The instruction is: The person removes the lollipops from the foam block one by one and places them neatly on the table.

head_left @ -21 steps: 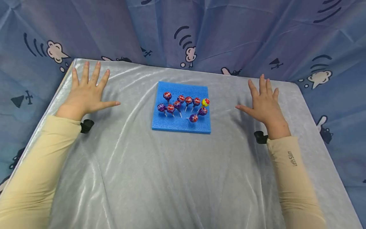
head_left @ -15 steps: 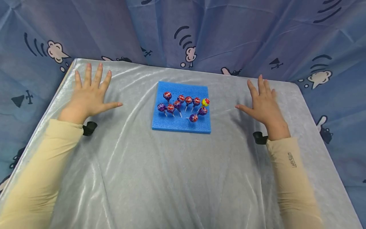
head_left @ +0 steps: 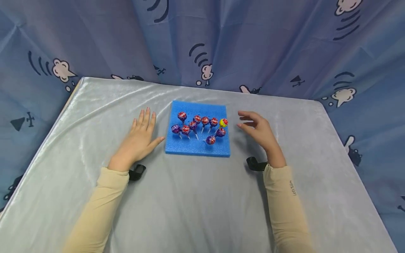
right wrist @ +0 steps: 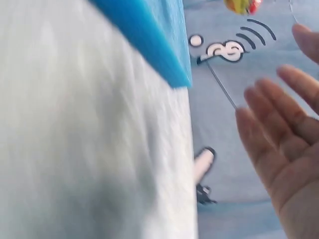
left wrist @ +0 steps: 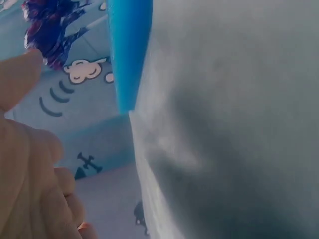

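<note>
A blue foam block (head_left: 197, 149) lies on the cloth-covered table with several lollipops stuck in it by their white sticks. Most have purple and red wrappers, such as the lollipop (head_left: 182, 116) at the back left. One yellow lollipop (head_left: 223, 122) stands at the right edge. Left of the block, my left hand (head_left: 137, 140) is spread palm down, its thumb close to the block's side. My right hand (head_left: 257, 128) is to the right of the block, fingers lightly bent toward the yellow lollipop and apart from it. Neither hand holds anything.
Silvery cloth (head_left: 202, 203) covers the table. A blue patterned curtain (head_left: 253, 45) hangs behind and around it. Each wrist bears a small black camera mount, such as the left mount (head_left: 137, 172).
Both hands have moved inward to the block's sides. The right hand's fingers, spread before, are now drawn together and lightly bent. The head view has tilted up slightly.
</note>
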The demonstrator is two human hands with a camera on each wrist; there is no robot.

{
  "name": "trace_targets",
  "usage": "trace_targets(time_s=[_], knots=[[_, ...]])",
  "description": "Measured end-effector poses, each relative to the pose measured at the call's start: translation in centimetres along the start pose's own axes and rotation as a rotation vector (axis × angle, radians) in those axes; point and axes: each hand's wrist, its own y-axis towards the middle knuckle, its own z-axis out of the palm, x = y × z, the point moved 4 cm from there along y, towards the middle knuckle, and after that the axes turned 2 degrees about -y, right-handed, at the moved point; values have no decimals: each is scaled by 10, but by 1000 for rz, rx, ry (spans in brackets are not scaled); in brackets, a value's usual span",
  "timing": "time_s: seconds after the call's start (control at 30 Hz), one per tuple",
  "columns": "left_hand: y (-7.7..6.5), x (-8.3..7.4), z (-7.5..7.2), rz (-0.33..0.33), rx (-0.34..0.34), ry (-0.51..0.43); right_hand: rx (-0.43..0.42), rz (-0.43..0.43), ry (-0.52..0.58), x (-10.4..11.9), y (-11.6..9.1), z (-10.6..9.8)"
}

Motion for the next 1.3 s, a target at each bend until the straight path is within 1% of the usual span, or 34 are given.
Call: trace_targets(time_s=[0.1, 0.23, 0.33, 0.43, 0.5, 0.6, 0.7, 0.8, 0.97, 1.03, 1.13, 1.3], knots=[[0, -3, 12, 12, 15, 4, 55, 25, 168, -9, 1, 21], [5, -10, 20, 44, 49, 11, 84, 53, 292, -19, 6, 36], [9, -17, 24, 67, 73, -2, 57, 68, 371, -22, 10, 43], [11, -22, 31, 93, 101, -19, 5, 68, 459, -24, 11, 48], [12, -24, 34, 102, 124, -34, -27, 63, 527, -24, 12, 52], [13, -25, 36, 111, 140, -45, -67, 64, 639, -26, 13, 56], [13, -24, 37, 109, 138, -54, -75, 68, 731, -31, 14, 60], [12, -22, 41, 107, 144, -56, -66, 76, 761, -35, 13, 65], [12, -20, 41, 102, 151, -52, -77, 73, 744, -35, 14, 68], [12, -20, 41, 102, 152, -56, -90, 72, 765, -35, 13, 67], [12, -20, 43, 109, 155, -60, -140, 81, 865, -37, 11, 63], [13, -19, 41, 112, 151, -63, -268, 129, 1035, -45, 11, 46]])
